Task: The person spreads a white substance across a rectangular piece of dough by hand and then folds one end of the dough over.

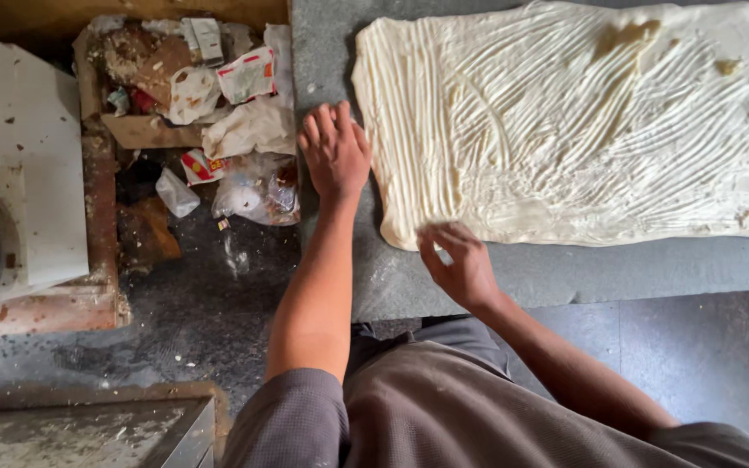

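Note:
A large thin sheet of pale dough [582, 121] lies spread on a grey stone counter [565, 273], its top smeared with a creamy layer marked by finger streaks. My left hand [334, 152] rests flat on the counter beside the sheet's left edge, fingers apart, holding nothing. My right hand [457, 260] is at the sheet's near left corner, its fingertips touching the dough's edge; whether it pinches the dough cannot be made out.
A cardboard box of crumpled wrappers and plastic bags [192, 95] sits on the dirty floor left of the counter. A white appliance [19, 165] stands at the far left. A metal surface [88, 433] lies at the bottom left.

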